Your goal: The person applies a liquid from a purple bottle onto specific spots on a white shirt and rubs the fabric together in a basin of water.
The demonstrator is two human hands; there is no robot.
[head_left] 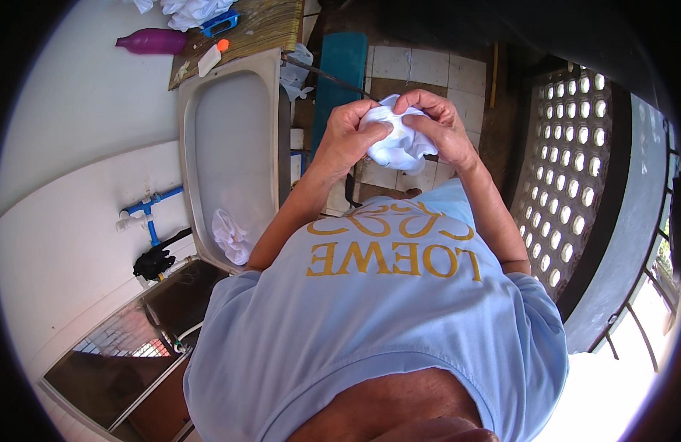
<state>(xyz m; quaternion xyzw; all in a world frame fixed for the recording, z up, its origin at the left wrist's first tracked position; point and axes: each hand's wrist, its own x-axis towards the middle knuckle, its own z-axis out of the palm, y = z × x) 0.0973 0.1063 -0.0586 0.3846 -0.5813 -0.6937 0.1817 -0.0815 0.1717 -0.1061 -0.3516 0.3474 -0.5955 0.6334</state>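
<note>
A white cloth (401, 151) is held up bunched in front of the light-blue shirt (370, 324), its upper edge pinched between thumb and fingers by both the left hand (349, 138) and the right hand (441, 127), which are kept near each other. At the left, a long grey basin (187, 140) is seen with a crumpled whitish bundle (230, 237) lying at its near end. Beyond its far end, a purple bottle (152, 41) and a white container with an orange cap (208, 61) are placed.
</note>
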